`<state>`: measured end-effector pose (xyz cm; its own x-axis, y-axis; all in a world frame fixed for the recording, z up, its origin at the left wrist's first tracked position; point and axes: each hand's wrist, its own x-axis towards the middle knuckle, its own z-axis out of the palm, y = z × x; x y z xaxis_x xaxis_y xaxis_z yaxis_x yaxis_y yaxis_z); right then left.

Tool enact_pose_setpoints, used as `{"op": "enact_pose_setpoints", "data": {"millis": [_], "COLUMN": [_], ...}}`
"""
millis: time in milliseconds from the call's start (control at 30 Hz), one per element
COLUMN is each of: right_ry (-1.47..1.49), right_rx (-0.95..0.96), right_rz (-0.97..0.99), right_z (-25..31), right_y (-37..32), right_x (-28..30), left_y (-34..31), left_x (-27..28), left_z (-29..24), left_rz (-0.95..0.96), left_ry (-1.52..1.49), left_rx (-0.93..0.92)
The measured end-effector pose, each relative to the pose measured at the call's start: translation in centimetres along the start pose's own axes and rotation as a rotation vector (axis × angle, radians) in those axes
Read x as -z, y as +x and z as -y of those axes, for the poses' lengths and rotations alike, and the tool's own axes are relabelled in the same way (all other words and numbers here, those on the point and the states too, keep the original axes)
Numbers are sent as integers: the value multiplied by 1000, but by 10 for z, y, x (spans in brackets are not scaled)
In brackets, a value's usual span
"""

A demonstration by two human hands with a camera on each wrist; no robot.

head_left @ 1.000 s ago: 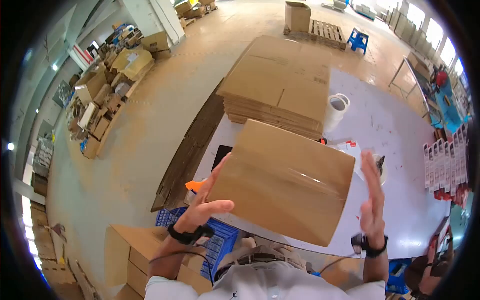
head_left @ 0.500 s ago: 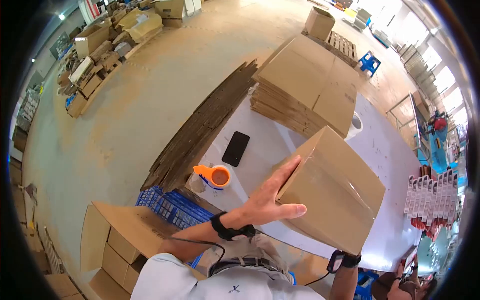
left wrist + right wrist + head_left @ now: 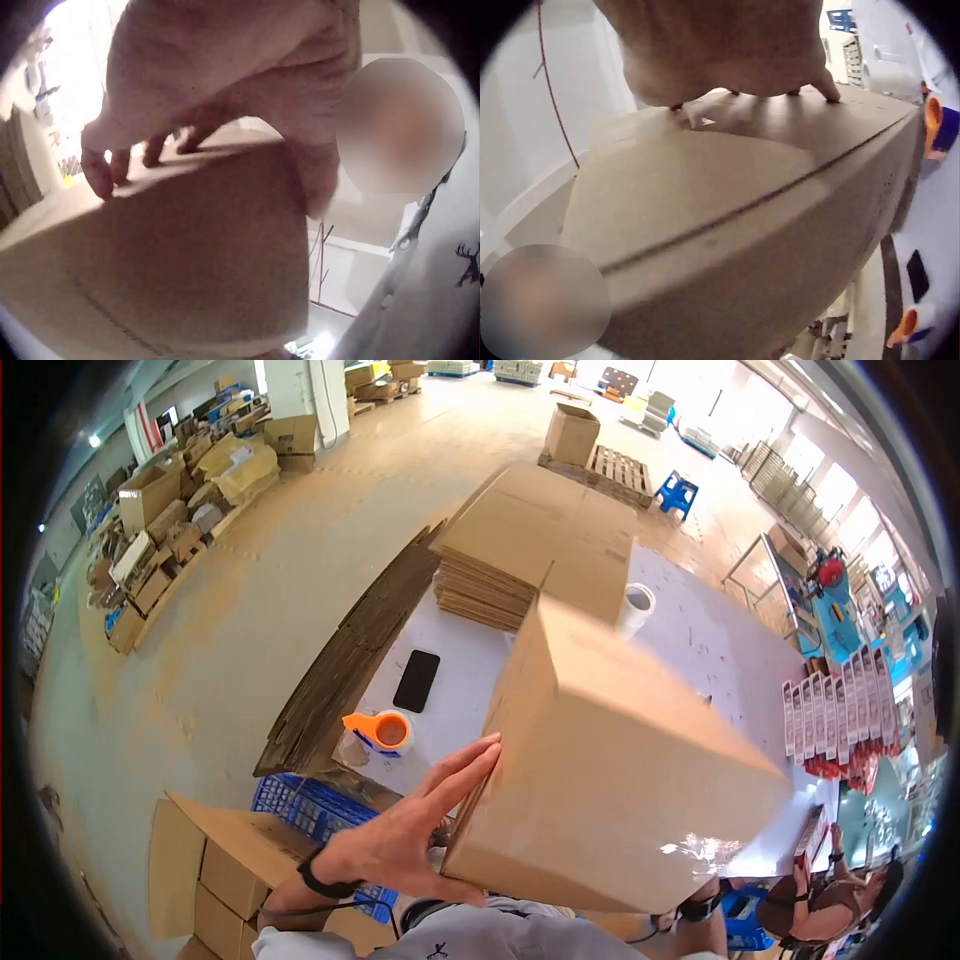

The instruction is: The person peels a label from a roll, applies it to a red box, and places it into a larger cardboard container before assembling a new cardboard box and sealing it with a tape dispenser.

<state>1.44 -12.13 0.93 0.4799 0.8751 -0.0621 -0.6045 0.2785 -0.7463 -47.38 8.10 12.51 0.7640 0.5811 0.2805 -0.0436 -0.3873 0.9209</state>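
Note:
A closed cardboard box (image 3: 610,790) is held tilted in front of the body, over the near edge of the table (image 3: 470,650). My left hand (image 3: 405,845) grips its left side, fingers along the side face and thumb at the near lower corner. In the left wrist view the fingers of that hand (image 3: 232,67) bend over the box's edge. The box hides my right hand in the head view; only the strapped wrist (image 3: 700,905) shows. In the right wrist view my right hand (image 3: 720,52) holds the opposite side, bent fingertips against the cardboard.
Left of the box lie a black phone (image 3: 417,680) and an orange tape dispenser (image 3: 385,730). Flattened cartons (image 3: 540,530) are stacked behind, beside a white roll (image 3: 637,605). A blue crate (image 3: 300,805) and an open carton (image 3: 175,860) stand lower left. Another person (image 3: 815,910) sits at right.
The box has turned and tilted, showing a side face, and is nearer the body. My right hand, first apart from the box, is now against it and hidden in the head view.

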Motion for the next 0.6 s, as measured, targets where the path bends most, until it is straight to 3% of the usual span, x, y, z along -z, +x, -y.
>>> {"op": "enact_pose_setpoints", "data": {"millis": [67,100,200,233,300,467,567,600], "right_ry": [44,108,500,72,-97,-370,-573,-647], "right_rx": [33,9,-324,-224,-220,-301,-297,-300], "right_rz": [136,226,637,742,239,313,422,459], "right_z": [16,17,-4,-11,-49,-54,-34,-28], "right_y": [24,40,109,99,100,82,85,89], "right_x": [-3,-6,-11,-69,-49,-90,-108,-115], "left_y": [4,8,18,16,18,29,30,36], "left_x": [7,7,-7,-17,-32,-55,-23,-13], "left_z": [-11,-5,46,58,83,79,67,60], "left_rz": [110,108,-51,-207,-315,-592,-381,-390], "left_ry": [-28,-184,-541,-587,-595,-548,-99,-139], "left_rx": [-62,-96,-58,47,166,473,530,555]}}
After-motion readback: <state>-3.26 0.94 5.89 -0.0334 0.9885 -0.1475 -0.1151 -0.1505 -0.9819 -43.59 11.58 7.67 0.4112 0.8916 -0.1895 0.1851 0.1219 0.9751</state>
